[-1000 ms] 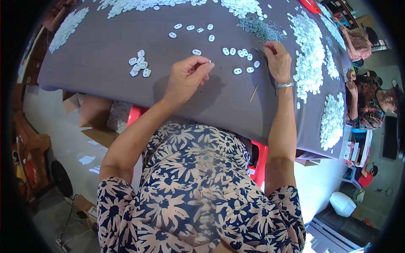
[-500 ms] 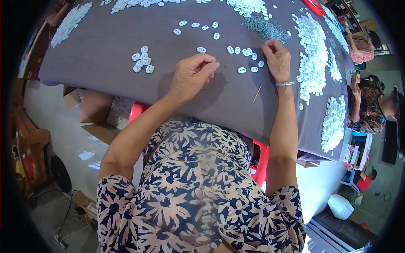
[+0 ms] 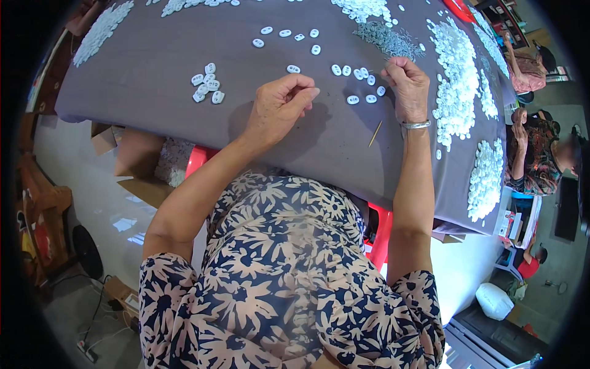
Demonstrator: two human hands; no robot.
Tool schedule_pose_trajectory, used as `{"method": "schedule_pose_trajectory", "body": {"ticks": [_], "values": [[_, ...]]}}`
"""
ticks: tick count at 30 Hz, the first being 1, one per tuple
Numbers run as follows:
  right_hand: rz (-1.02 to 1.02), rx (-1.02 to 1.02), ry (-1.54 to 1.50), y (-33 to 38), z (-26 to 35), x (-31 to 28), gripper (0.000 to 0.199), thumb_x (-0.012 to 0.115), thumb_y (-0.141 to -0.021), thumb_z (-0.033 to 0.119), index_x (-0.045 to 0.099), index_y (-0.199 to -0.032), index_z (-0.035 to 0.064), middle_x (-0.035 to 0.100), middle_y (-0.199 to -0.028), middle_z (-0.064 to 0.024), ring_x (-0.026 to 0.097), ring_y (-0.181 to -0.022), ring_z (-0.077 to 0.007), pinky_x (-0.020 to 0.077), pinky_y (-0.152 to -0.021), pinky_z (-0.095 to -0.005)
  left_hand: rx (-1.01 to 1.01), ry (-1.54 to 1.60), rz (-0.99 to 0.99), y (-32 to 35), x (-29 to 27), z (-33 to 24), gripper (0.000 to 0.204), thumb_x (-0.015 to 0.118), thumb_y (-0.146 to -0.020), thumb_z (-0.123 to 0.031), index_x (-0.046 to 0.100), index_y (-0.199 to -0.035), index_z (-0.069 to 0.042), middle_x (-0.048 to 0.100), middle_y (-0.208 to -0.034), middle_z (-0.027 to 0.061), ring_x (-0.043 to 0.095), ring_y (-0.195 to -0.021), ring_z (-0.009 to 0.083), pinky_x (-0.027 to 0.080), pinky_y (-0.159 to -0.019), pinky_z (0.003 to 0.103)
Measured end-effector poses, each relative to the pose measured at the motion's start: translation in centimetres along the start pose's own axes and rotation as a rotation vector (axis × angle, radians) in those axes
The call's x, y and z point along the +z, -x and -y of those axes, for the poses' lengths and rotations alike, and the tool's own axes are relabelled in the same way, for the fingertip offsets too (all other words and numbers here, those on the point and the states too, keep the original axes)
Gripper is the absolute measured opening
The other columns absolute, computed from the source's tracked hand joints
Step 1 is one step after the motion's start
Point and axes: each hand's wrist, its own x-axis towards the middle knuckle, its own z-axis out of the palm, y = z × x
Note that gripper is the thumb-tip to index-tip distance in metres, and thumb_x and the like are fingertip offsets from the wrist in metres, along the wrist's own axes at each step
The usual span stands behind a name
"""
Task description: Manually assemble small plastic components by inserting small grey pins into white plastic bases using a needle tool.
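Note:
Over the middle of the table, my left hand (image 3: 281,106) is closed in a pinch, thumb against forefinger; whatever it holds is too small to make out. My right hand (image 3: 407,86), a silver bangle at its wrist, also pinches, at the near edge of a pile of thin grey spring-like pieces (image 3: 390,40). Its fingertips hide anything between them. Small white oval pieces with two dark holes (image 3: 353,99) lie loosely between the hands. A tight cluster of similar white pieces (image 3: 209,85) sits left of my left hand. A thin yellowish stick (image 3: 375,133) lies near my right wrist.
Large heaps of white pieces (image 3: 456,86) spread along the right side of the grey-covered table (image 3: 153,86), with another heap (image 3: 103,32) far left. A red container (image 3: 458,8) stands far right. Cardboard boxes (image 3: 142,158) are below the left edge. Other people sit at right.
My right hand has shifted slightly right and turned a little, still pinched by the grey pile. My left hand has barely moved.

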Motion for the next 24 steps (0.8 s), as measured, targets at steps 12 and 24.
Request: {"method": "schedule_pose_trajectory", "body": {"ticks": [12, 24], "values": [[-0.030, -0.177, 0.897, -0.4, -1.0, -1.1, 0.012, 0.065, -0.073, 0.015, 0.068, -0.081, 0.0056, 0.066, -0.066, -0.0077, 0.065, -0.063, -0.0175, 0.0498, -0.060, -0.0284, 0.094, 0.224, -0.390, -0.7, -1.5, 0.1, 0.018, 0.057, -0.089, -0.005, 0.055, -0.107, -0.004, 0.058, -0.080, 0.0007, 0.053, -0.066, 0.0051, 0.043, -0.056, 0.019], [0.418, -0.398, 0.612, -1.2, 5.5, 6.8, 0.013, 0.061, -0.086, 0.010, 0.064, -0.097, 0.0033, 0.063, -0.076, -0.0025, 0.054, -0.064, -0.0083, 0.0441, -0.059, -0.0226, 0.106, 0.292, -0.487, -2.1, -3.5, 0.9, 0.019, 0.058, -0.087, -0.003, 0.056, -0.106, -0.004, 0.056, -0.081, 0.0008, 0.051, -0.067, 0.0045, 0.041, -0.052, 0.019]]}}
